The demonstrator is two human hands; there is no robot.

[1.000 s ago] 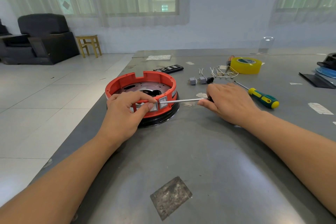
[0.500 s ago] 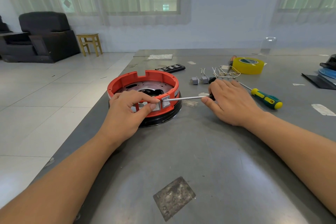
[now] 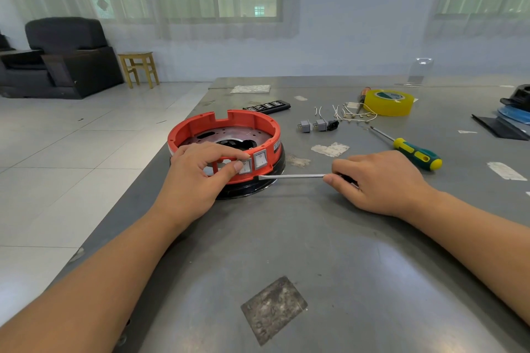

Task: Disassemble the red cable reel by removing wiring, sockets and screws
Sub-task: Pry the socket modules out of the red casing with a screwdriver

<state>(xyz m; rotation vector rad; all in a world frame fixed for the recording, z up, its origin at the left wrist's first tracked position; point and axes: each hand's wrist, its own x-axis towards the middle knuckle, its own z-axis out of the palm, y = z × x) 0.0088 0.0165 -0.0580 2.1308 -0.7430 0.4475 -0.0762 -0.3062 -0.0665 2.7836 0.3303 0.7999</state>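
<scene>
The red cable reel [image 3: 200,126] lies flat on a black base at the left of the grey metal table [image 3: 315,252]. Two grey rocker switches [image 3: 255,162] sit in its near wall. My left hand [image 3: 198,175] grips that wall, thumb on the left switch and fingers over the rim. My right hand [image 3: 378,180] holds a screwdriver [image 3: 292,176] level, its tip at the seam between the red ring and the black base. Removed grey sockets [image 3: 315,125] and loose white wires [image 3: 350,114] lie behind.
A green and yellow screwdriver [image 3: 415,152] lies to the right. A yellow tape roll [image 3: 390,102] and a black remote [image 3: 266,106] sit further back. Black and blue parts [image 3: 513,117] lie at the right edge. The table's left edge runs close beside the reel.
The screwdriver shaft has dropped from the switch level down to the seam at the reel's base, and my right hand has moved lower and nearer. My left hand keeps its grip.
</scene>
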